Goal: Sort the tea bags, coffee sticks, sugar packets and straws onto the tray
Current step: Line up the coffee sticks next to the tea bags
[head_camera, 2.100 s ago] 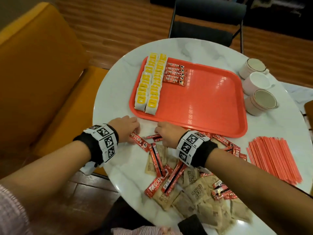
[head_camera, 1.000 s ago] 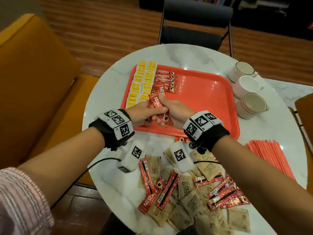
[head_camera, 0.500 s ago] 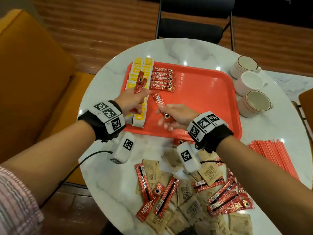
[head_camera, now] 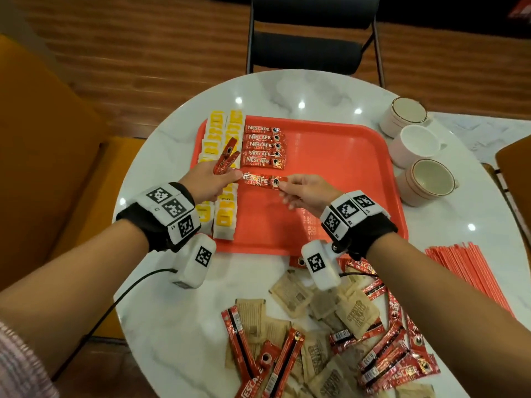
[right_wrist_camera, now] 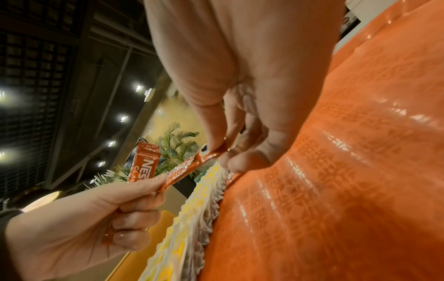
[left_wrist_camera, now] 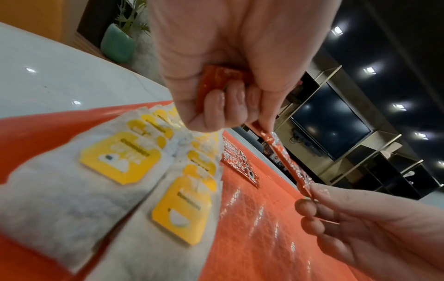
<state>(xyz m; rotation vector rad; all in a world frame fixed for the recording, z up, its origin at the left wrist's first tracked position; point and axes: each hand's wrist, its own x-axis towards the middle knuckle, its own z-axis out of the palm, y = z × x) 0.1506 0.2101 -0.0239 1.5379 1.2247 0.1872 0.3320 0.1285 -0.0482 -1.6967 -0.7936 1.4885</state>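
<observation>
Head view: I'm holding a coffee stick [head_camera: 260, 180] just above the tray [head_camera: 344, 173], right hand [head_camera: 306, 193] and left hand [head_camera: 205, 183] pinching its ends; left also gripping spare sticks [head_camera: 225, 158]. Looks light, floppy, slick; ends seem safest.

Left hand [head_camera: 207, 181] and right hand [head_camera: 307, 193] extended forward, fingertips pinching.

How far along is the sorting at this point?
Done: two rows of yellow-tagged tea bags and five red coffee sticks lie on the orange plastic tray. In hand: both hands, left hand and right hand, hold a sixth stick; the left grips spare sticks. Left: brown sugar packets, loose sticks and red straws on the table.
</observation>
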